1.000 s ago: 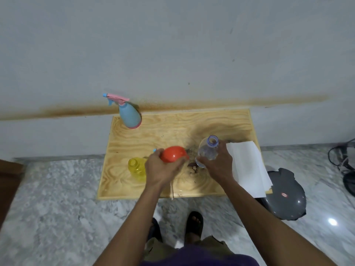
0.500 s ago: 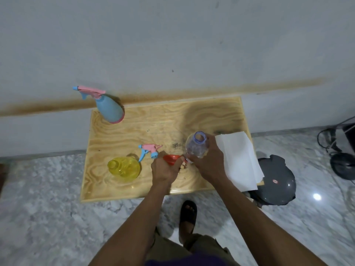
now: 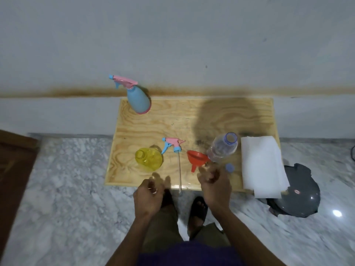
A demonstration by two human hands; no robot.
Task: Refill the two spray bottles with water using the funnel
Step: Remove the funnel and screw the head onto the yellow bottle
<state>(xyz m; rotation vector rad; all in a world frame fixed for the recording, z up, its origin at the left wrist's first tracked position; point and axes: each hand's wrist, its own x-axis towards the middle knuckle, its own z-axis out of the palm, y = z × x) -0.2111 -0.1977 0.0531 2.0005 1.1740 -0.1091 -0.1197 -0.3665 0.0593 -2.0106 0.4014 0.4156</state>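
On the low wooden table [image 3: 192, 116] a blue spray bottle [image 3: 138, 101] with its pink trigger head on stands at the back left. An open yellow spray bottle [image 3: 148, 159] stands near the front, its pink and blue trigger head [image 3: 172, 145] lying beside it with the tube pointing toward me. An orange funnel [image 3: 197, 158] lies on its side against a clear uncapped water bottle [image 3: 222, 147], whose blue cap [image 3: 229, 167] rests on the table. My left hand [image 3: 148, 198] and right hand [image 3: 216, 184] hover at the front edge, fingers loosely curled, holding nothing.
A folded white paper towel [image 3: 262, 162] overhangs the table's right front corner. A dark grey round object [image 3: 299, 194] sits on the marble floor to the right. The wall runs behind the table. My sandalled feet [image 3: 197, 208] stand just below the front edge.
My left hand has let go of the funnel and my right hand has let go of the water bottle. Both hands pulled back toward me, and the funnel now lies on the table.
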